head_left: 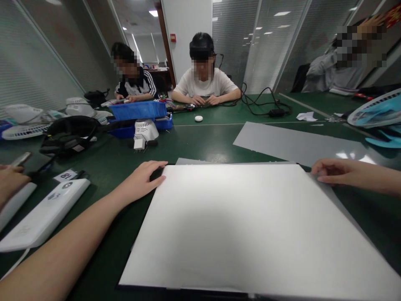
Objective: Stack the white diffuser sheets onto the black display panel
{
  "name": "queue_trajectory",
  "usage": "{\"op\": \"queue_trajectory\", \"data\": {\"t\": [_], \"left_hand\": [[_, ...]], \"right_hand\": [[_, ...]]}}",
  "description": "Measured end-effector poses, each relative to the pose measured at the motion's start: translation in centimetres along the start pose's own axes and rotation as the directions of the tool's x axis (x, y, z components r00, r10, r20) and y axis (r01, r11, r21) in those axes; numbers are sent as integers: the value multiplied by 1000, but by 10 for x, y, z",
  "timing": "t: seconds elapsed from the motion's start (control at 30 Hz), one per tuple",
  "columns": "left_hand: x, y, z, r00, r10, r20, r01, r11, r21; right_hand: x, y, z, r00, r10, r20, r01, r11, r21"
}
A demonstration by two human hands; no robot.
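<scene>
A large white sheet (250,225) lies flat on the green table (206,142) right in front of me, with a dark sheet under it showing along its edges. My left hand (142,177) rests on the sheet's far left corner, fingers spread and touching the edge. My right hand (333,171) pinches the far right corner of the sheet between thumb and fingers.
A grey sheet (297,144) lies beyond. White flat devices (44,217) and another person's hand (9,182) are at the left. Blue trays (139,110), a black headset (67,133), a white fan part (144,131) and cables (266,104) lie farther off. Two people sit opposite.
</scene>
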State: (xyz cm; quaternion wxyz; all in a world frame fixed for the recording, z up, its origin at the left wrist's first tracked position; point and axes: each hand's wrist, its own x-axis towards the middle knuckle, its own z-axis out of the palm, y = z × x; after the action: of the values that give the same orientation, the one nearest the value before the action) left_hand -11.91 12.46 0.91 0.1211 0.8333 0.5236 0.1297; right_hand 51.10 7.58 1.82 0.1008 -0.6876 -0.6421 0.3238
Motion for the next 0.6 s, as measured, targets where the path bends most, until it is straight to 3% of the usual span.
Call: {"op": "queue_trajectory", "data": {"t": [0.17,0.37,0.6], "left_hand": [[1,-2,2,1000,-10,-11,10,1000,-20],[3,-3,4,999,-33,-4,33,998,-45],[4,-5,5,999,-28,20,28,1000,-13]], "right_hand": [[3,-10,1,984,-54,-171,54,999,-7],[11,-22,24,958,-97,-272,82,994,-67],[18,-34,44,863,-335,-378,286,941,-182]]}}
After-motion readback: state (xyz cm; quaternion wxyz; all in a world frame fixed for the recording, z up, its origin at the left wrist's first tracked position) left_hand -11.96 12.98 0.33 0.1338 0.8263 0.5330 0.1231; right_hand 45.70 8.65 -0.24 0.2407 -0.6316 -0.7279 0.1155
